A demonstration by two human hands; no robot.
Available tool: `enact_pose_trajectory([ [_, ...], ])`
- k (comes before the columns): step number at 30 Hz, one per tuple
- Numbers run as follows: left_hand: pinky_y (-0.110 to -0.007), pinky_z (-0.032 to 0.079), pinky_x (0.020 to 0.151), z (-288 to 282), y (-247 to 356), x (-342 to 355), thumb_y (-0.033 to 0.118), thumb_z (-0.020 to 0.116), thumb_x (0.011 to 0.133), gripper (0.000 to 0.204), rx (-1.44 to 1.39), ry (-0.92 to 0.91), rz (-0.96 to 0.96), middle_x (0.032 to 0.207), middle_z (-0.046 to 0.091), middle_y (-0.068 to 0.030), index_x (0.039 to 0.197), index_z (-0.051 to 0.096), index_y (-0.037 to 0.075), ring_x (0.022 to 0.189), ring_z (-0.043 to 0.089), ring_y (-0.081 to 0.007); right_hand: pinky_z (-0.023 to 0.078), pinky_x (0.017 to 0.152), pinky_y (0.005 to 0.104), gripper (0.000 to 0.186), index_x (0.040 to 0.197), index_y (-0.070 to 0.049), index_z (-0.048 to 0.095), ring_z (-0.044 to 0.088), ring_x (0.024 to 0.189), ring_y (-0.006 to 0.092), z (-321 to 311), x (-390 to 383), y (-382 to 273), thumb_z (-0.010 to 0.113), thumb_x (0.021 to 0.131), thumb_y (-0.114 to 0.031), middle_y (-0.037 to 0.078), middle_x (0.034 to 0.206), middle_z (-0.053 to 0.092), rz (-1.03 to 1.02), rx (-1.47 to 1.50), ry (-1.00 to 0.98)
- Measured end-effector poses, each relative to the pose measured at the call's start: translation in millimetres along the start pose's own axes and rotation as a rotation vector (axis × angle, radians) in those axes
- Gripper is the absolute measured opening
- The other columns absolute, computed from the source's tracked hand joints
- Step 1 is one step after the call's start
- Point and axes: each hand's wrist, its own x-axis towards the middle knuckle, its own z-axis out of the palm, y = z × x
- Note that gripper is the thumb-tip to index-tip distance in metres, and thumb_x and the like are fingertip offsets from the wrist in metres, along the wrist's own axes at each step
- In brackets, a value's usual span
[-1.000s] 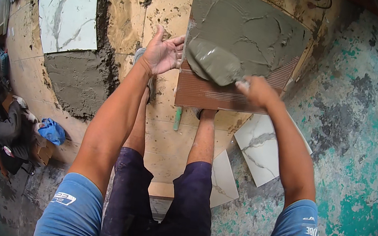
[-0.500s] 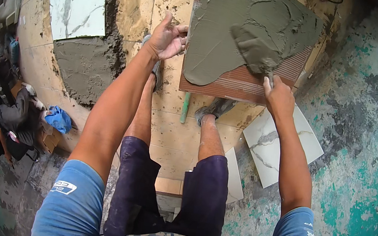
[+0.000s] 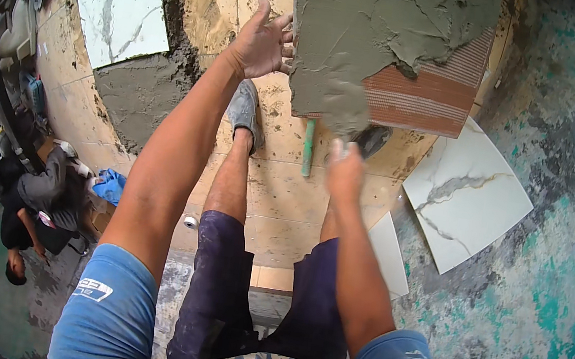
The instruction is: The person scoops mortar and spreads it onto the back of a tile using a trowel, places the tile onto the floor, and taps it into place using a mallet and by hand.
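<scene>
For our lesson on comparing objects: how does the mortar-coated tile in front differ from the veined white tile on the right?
The mortar-coated tile shows a brown, ribbed surface; the veined white tile shows a smooth-looking white one. Grey mortar covers most of the mortar-coated tile; the veined white tile looks free of it. Both are flat.

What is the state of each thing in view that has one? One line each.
Brown tile: partly coated, bare at lower right
Mortar on it: unevenly spread
Trowel: blade smeared with mortar
Right hand: closed on the trowel
Left hand: open, by the tile's left edge
White tile at right: patterned face up, uncoated
</scene>
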Motion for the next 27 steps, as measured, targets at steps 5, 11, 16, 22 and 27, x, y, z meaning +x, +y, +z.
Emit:
enact_pose_trajectory([
  [5,-0.049,0.045,0.081,27,10,-2,0.084,0.028,0.081,0.095,-0.003,0.066,-0.03,0.111,0.059,-0.0042,0.138,0.042,0.008,0.094,0.058,-0.025,0.049,0.073,0.0532,0.04,0.095,0.001,0.06,0.063,0.084,0.0467,-57,19,23,0.05,0.095,-0.038,0.029,0.084,0.064,-0.004,-0.051,0.23],
  [11,-0.045,0.044,0.074,41,10,-11,0.079,0.032,0.085,0.083,-0.002,0.033,-0.02,0.107,0.057,-0.0045,0.124,0.052,0.009,0.085,0.055,-0.0235,0.049,0.078,0.0542,0.037,0.096,-0.002,0.057,0.062,0.089,0.0466,-69,39,-37,0.049,0.095,-0.038,0.026,0.092,0.065,-0.083,-0.151,0.13],
  [16,-0.044,0.041,0.075,38,5,-2,0.071,0.035,0.09,0.07,0.122,0.212,-0.028,0.1,0.056,-0.004,0.116,0.056,0.01,0.085,0.052,-0.0213,0.048,0.081,0.0538,0.036,0.099,0.0,0.058,0.061,0.092,0.0478,-101,74,-20,0.048,0.095,-0.035,0.028,0.096,0.065,0.056,0.091,0.246],
  [22,-0.051,0.04,0.093,28,0,10,0.048,0.032,0.102,0.049,0.227,0.357,-0.03,0.113,0.059,-0.0071,0.127,0.052,0.011,0.105,0.054,-0.0256,0.046,0.083,0.0515,0.04,0.098,0.004,0.06,0.057,0.096,0.05,-69,61,50,0.048,0.095,-0.034,0.032,0.098,0.062,0.143,0.306,0.262],
  [27,-0.048,0.043,0.092,33,2,14,0.047,0.031,0.102,0.05,0.286,0.366,-0.033,0.118,0.058,-0.01,0.13,0.048,0.009,0.106,0.055,-0.0256,0.048,0.067,0.0424,0.043,0.088,0.003,0.058,0.061,0.064,0.0369,-58,35,110,0.05,0.095,-0.038,0.021,0.068,0.061,0.22,0.433,0.109],
])
